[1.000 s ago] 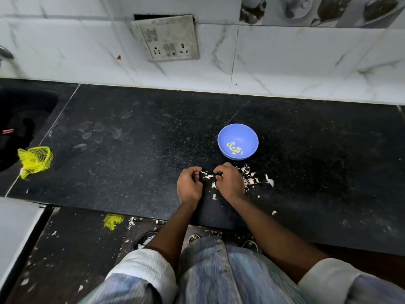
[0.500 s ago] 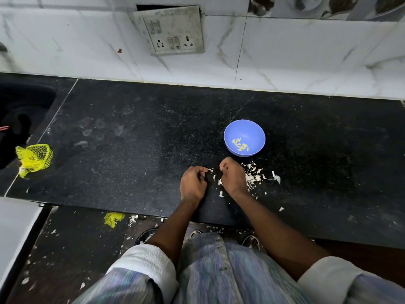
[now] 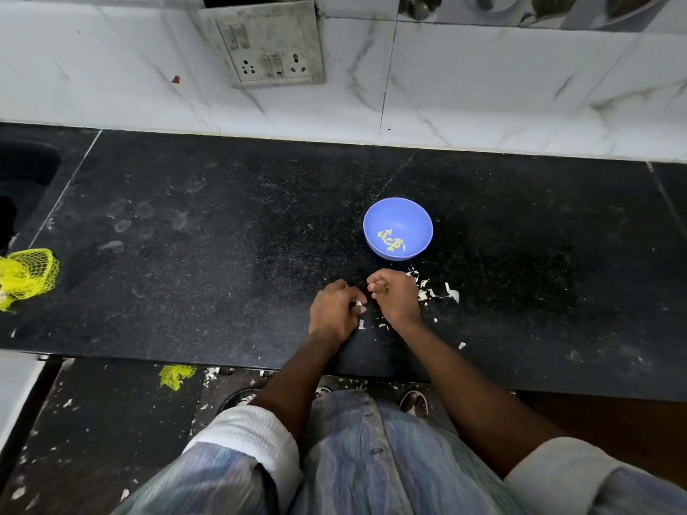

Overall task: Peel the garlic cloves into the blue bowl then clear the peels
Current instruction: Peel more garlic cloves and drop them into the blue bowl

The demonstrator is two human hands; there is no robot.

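Observation:
A blue bowl stands on the black counter with several peeled yellowish garlic cloves in it. Just in front of it my two hands are close together with curled fingers. My left hand pinches a small garlic clove whose pale tip shows between the fingertips. My right hand is curled beside it; what it holds is hidden by the fingers. White garlic peels lie scattered to the right of my right hand and under both hands.
A yellow net bag lies at the counter's left edge beside a dark sink. A socket plate sits on the tiled wall behind. Peel scraps and a yellow net scrap litter the floor below the counter edge.
My hands, touching at the clove a second ago, have drawn slightly apart. The right hand has lifted toward the bowl; the left keeps the clove.

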